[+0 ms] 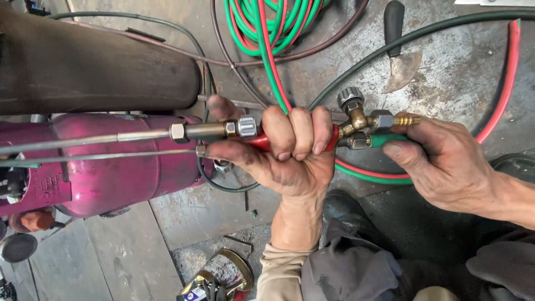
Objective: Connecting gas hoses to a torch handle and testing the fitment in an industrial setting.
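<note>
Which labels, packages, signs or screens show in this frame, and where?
Round pressure gauge: bottom centre, on the floor below the left hand; brass rim, pale printed dial with red marks.
Magenta gas cylinder: left; raised lettering on its side.
No packages, signs or screens.

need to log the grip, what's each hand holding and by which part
Left hand grips the torch around its red handle. Right hand fingers pinch the green hose at the torch's brass valve end.

Beige sleeve cuff, grimy hands (bare).
</note>
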